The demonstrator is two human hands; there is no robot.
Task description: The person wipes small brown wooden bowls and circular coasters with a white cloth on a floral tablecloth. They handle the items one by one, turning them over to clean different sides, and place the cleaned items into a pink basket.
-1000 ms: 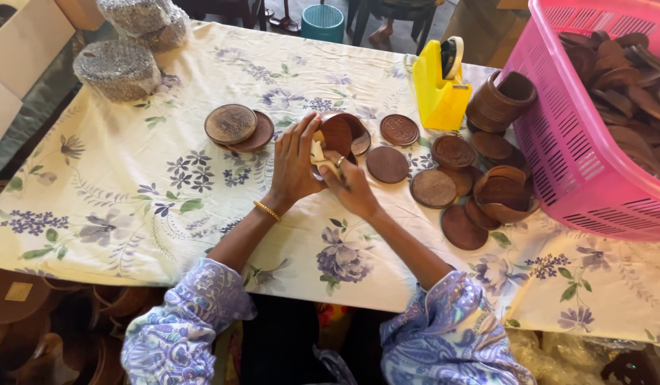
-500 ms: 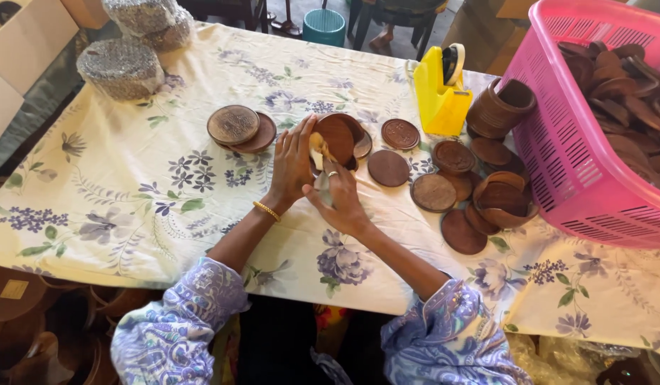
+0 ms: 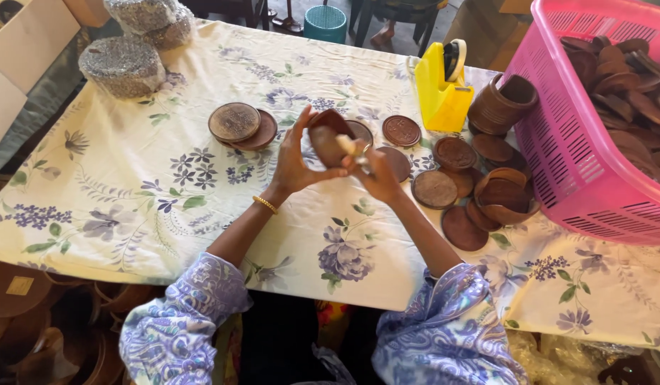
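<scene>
Nearest the camera are two blue-and-white paisley sleeves [image 3: 180, 321], the forearms reaching up over the edge of the flowered cloth [image 3: 130, 192]. A gold bangle [image 3: 265, 204] sits on the left wrist.

The left hand [image 3: 294, 164] is closed around a brown wooden bowl [image 3: 328, 139], thumb under its lower edge and fingers curled behind, holding it tilted and clear of the cloth. The right hand [image 3: 378, 178] is pinched on a small pale piece [image 3: 351, 146] pressed against the bowl's right rim; it may be tape or a label, the view is too small to tell. A second ago both hands sat lower and closer to the table with the bowl nearly flat among the lids; now the bowl has been lifted and turned on edge, and the hands have drawn slightly toward the person.

Just beyond the hands, round wooden lids [image 3: 435, 189] lie scattered on the cloth, unmoved, with two stacked discs [image 3: 236, 122] off to the left. Further back stand a yellow tape dispenser [image 3: 438, 89] and a stack of bowls [image 3: 499, 103] touching the pink basket [image 3: 558, 142], which is full of more brown pieces. At the far left corner sit foil-wrapped bundles [image 3: 121, 65].
</scene>
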